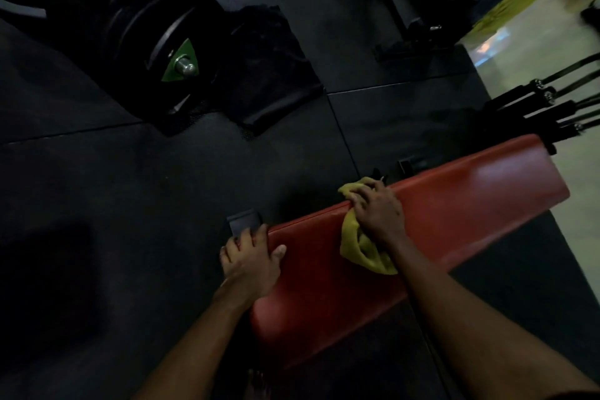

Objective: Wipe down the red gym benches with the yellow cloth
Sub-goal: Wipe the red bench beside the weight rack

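A red padded gym bench runs from the lower middle up to the right. My right hand grips a crumpled yellow cloth and presses it on the bench's far edge, about midway along; part of the cloth sticks out beyond my fingers. My left hand grips the bench's near left corner, thumb on top of the pad and fingers curled over the side.
Black rubber floor mats surround the bench. A loaded barbell with black weight plates lies at the upper left beside a dark cloth. Several bars lie past the bench's far end. A dumbbell rack stands at the top right.
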Demonstrator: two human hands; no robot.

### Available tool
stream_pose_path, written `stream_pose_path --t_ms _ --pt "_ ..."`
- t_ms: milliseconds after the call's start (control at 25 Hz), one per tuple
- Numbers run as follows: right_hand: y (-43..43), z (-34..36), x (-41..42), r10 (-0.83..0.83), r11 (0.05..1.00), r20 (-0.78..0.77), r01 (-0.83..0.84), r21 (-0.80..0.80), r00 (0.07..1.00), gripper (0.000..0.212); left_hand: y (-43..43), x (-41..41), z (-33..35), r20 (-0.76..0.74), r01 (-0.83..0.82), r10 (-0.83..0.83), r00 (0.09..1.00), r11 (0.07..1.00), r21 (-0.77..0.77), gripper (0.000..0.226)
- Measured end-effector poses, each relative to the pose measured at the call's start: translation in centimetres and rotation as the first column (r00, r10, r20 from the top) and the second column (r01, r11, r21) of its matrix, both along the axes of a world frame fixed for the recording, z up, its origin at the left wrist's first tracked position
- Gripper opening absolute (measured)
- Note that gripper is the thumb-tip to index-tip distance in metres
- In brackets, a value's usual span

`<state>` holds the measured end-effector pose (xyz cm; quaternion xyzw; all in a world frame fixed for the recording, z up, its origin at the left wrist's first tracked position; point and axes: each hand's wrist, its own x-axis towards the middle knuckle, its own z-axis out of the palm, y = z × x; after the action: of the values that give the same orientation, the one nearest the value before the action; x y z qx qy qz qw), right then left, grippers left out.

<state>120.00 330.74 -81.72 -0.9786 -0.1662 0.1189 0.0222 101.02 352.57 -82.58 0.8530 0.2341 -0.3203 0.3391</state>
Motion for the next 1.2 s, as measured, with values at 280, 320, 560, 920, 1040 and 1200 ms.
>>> stream_pose_path --t_ms 280,320,560,920,1040,1200 --pt "0.3 -1.1 -0.1 -0.017 1.000 -0.019 0.016 -0.022 1.000 0.037 -5.1 4.4 2.4 0.229 0.203 -0.212 0.950 0.977 0.065 0.074" --pt "0.1 -1.0 0.5 0.016 1.000 -0.051 -0.016 -0.014 0.999 0.039 -6.7 5.6 2.7 0.223 0.160 -0.164 0.961 0.987 0.035 0.073" --pt "-5.5 0.2 6.1 0.169 0.986 -0.038 -0.169 0.007 0.985 0.028 -11.3 8.9 0.6 0.085 0.032 -0.045 0.995 0.988 0.148 0.086" --pt "-8.3 0.3 6.9 0.407 0.909 -0.041 -0.401 0.111 0.912 0.031 -10.6 10.2 0.6 -0.157 0.114 -0.092 0.983 0.984 0.134 0.121" --pt "-11.3 -0.3 11.8 0.257 0.964 -0.022 -0.255 0.071 0.966 0.033 -10.5 10.6 0.6 -0.219 0.129 -0.097 0.971 0.982 0.140 0.123" --pt "-10.6 -1.0 11.8 -0.045 0.998 0.040 0.043 0.046 0.998 0.035 -10.7 10.7 0.8 -0.225 0.135 -0.099 0.969 0.979 0.150 0.123"
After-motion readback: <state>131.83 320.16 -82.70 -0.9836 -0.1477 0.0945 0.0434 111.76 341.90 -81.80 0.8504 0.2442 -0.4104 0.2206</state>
